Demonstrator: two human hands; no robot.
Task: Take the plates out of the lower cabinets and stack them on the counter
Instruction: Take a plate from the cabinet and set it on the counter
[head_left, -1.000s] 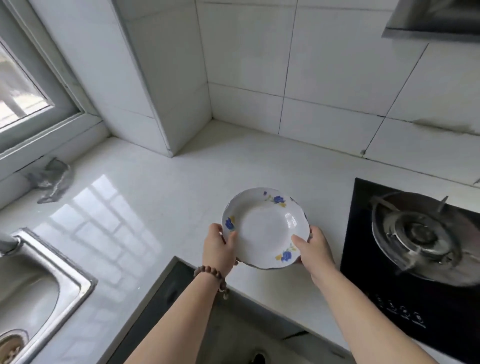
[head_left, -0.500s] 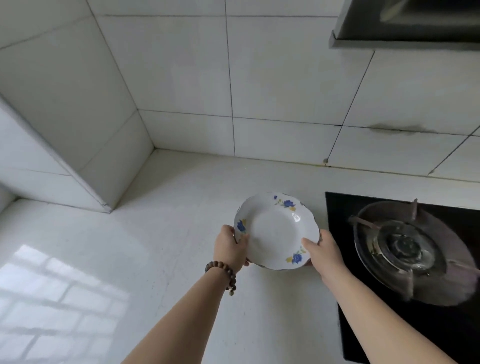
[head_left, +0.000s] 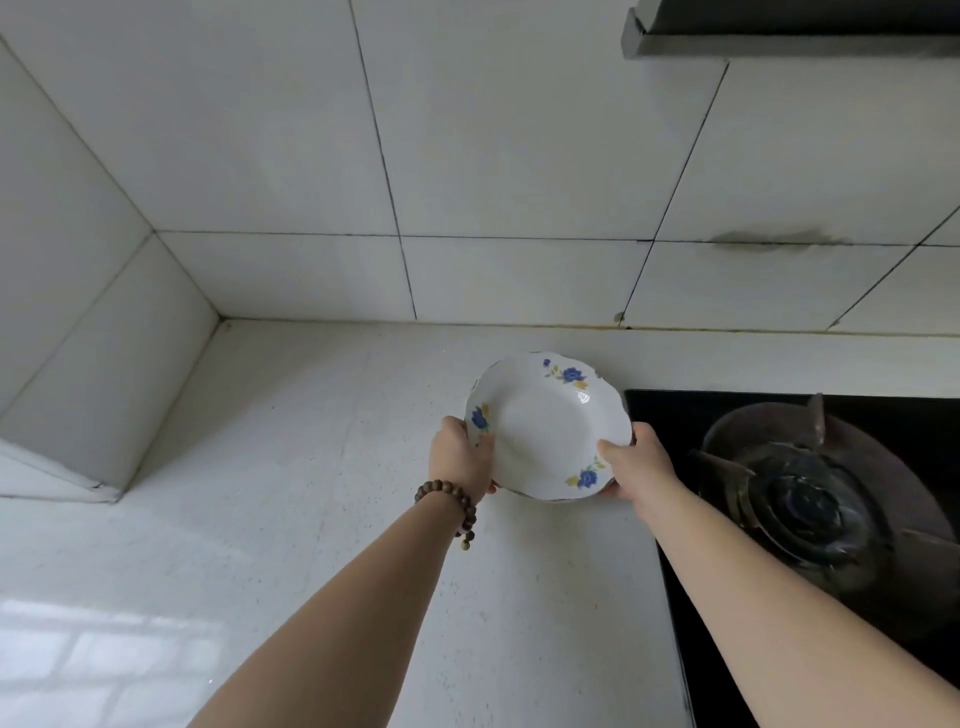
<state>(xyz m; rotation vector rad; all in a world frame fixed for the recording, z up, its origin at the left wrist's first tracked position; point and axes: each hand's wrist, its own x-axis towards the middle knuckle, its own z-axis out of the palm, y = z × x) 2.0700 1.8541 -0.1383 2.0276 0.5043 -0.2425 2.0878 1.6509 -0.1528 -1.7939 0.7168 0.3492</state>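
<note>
A white plate (head_left: 545, 426) with a scalloped rim and blue and yellow flowers is held over the white counter (head_left: 311, 467), tilted slightly toward me. My left hand (head_left: 460, 457) grips its left edge, thumb on the rim; a wooden bead bracelet sits on that wrist. My right hand (head_left: 634, 462) grips the plate's right edge. The plate hangs just left of the stove, toward the back of the counter. The lower cabinets are out of view.
A black gas stove (head_left: 810, 493) with a metal burner ring lies to the right. White tiled walls (head_left: 467, 182) close the back and left. A range hood (head_left: 779, 31) juts out at the top right. Window light reflects on the counter at the lower left.
My view has risen and turned right, so the sink, window and cabinet edge have left the frame. Both hands have carried the plate farther back over the counter, still gripping it.
</note>
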